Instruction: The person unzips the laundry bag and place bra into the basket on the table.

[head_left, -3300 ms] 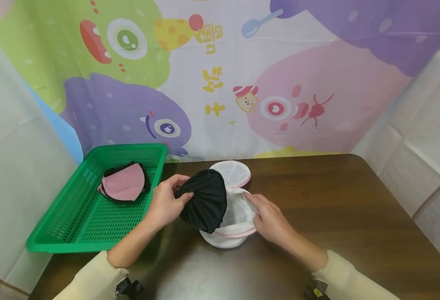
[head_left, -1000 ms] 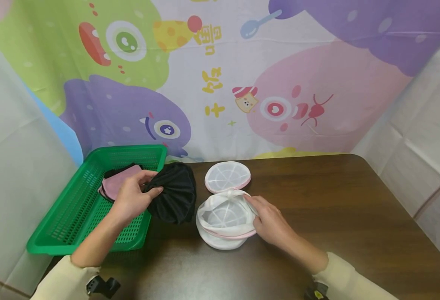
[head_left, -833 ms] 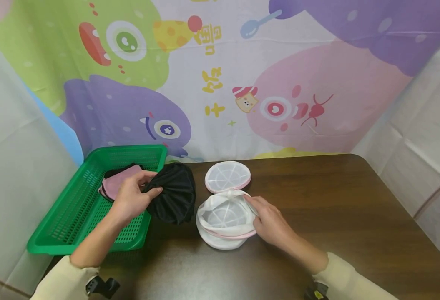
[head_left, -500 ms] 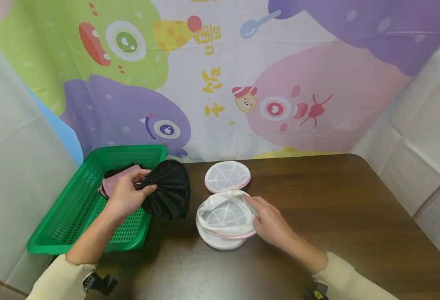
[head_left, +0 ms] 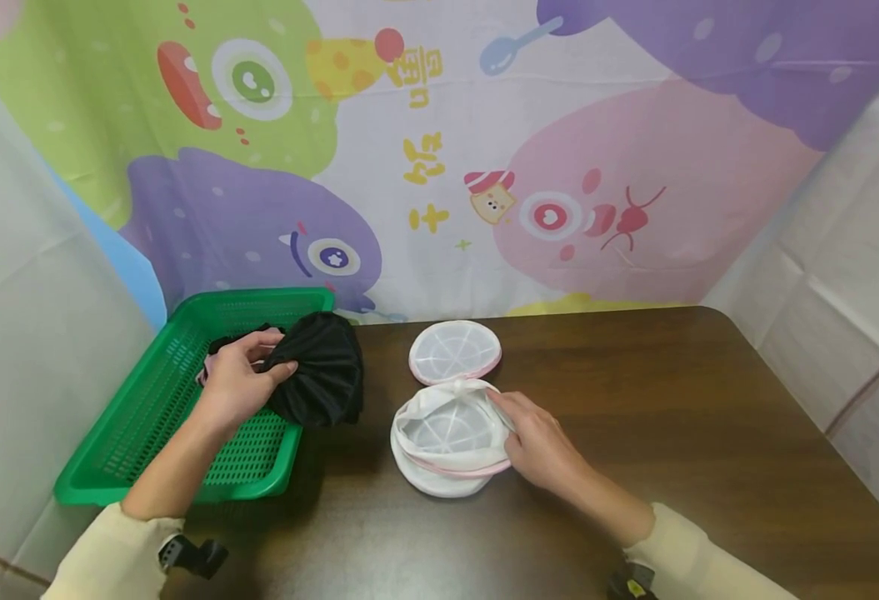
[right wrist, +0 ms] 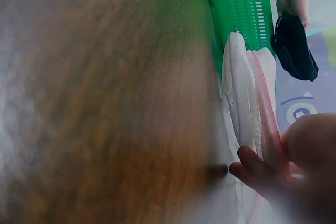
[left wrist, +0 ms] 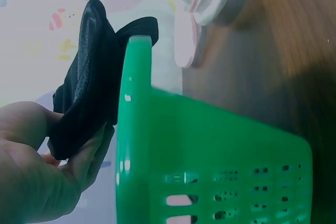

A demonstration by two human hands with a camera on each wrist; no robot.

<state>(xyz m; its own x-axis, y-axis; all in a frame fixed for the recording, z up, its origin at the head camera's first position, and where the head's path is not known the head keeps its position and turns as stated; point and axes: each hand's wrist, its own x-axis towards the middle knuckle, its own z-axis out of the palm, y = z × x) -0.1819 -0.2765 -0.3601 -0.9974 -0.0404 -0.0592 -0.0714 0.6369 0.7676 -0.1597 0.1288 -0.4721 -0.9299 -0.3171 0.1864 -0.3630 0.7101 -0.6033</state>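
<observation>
My left hand (head_left: 235,379) pinches a black gathered cloth piece (head_left: 321,375) between thumb and fingers, over the right rim of the green basket (head_left: 286,467). Rounded and pleated in the head view, the black cloth piece (left wrist: 89,72) looks folded double in the left wrist view; its exact kind cannot be told. A white mesh laundry bag (head_left: 442,482) with pink zip trim stands on the table, its mouth open and its lid flap (head_left: 454,352) laid back. At its right rim my right hand (head_left: 547,442) grips the edge; the right wrist view shows fingers around the rim (right wrist: 268,124).
Inside the basket, pink and black cup-shaped fabric (head_left: 208,367) lies mostly hidden behind the left hand. The brown table (head_left: 671,400) extends to the right, with a cartoon-printed cloth (head_left: 424,250) hanging behind it and pale fabric at both sides.
Starting over the laundry bag, the left hand has carried the black cloth piece leftward to the basket's rim. My right hand keeps its grip on the bag, whose inside now shows.
</observation>
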